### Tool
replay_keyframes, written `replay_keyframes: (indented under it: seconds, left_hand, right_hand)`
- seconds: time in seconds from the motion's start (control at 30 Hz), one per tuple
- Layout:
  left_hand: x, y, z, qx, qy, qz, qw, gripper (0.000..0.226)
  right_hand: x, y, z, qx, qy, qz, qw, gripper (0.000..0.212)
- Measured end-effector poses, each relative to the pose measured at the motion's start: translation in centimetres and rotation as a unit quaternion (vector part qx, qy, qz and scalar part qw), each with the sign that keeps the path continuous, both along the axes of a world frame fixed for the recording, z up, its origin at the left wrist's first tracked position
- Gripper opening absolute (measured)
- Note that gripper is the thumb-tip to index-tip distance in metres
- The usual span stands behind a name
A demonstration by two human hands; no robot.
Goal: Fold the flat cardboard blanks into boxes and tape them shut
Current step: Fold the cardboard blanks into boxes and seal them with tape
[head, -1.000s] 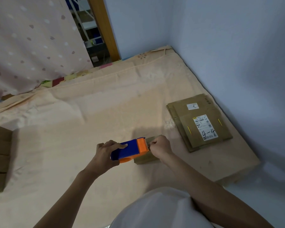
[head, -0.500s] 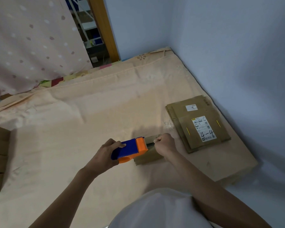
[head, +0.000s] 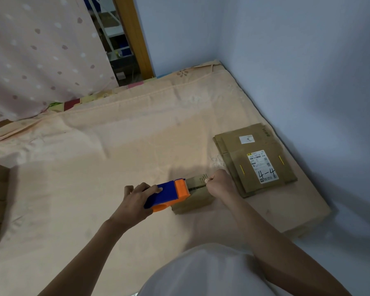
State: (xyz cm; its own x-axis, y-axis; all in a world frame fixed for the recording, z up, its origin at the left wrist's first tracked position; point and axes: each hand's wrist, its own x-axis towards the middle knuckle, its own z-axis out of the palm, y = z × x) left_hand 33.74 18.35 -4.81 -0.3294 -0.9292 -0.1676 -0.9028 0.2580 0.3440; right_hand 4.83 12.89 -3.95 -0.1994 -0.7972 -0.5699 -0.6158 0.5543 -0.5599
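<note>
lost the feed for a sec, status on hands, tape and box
Left hand grips tape dispenser. Right hand pinches tape end, stretched over small box. Nothing in the way.

matt plastic on the tape dispenser [head: 168, 194] at centre frame, blue body and orange head, faintly ribbed. clear glossy film in the tape strip [head: 196, 182] just right of it. dull brown cardboard, matt and fibrous, in the small box [head: 191, 202] beneath and the flat blanks [head: 254, 159] at right; white paper labels [head: 262, 166] stuck on those. soft woven cloth, peach and slightly creased, over the bed [head: 115, 157]. thin dotted fabric in the curtain [head: 41, 50], upper left. varnished wood on the door frame [head: 135, 35]. smooth painted wall [head: 286, 60], upper right.
</note>
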Motion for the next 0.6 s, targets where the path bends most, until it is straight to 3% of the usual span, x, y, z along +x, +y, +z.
replay_keyframes:
  seconds: [0.13, 0.2, 0.43, 0.6]
  left_hand:
    - [1.8, 0.6, -0.4, 0.006, 0.005, 0.002, 1.0, 0.063]
    - [2.4, 0.6, -0.5, 0.011, 0.002, -0.003, 1.0, 0.064]
    - [1.2, 0.4, -0.5, 0.027, -0.021, -0.018, 0.999, 0.066]
    - [1.7, 1.2, -1.6, 0.047, 0.015, 0.002, 0.999, 0.065]
  right_hand:
    - [-2.1, -0.8, -0.2, -0.006, 0.006, -0.012, 1.0, 0.009]
    - [-2.6, -0.6, -0.8, 0.003, -0.005, -0.01, 1.0, 0.02]
    - [-3.8, -0.3, -0.7, 0.002, -0.039, -0.012, 0.999, 0.02]
    - [-3.6, 0.3, -1.3, 0.0, -0.053, -0.015, 0.998, 0.023]
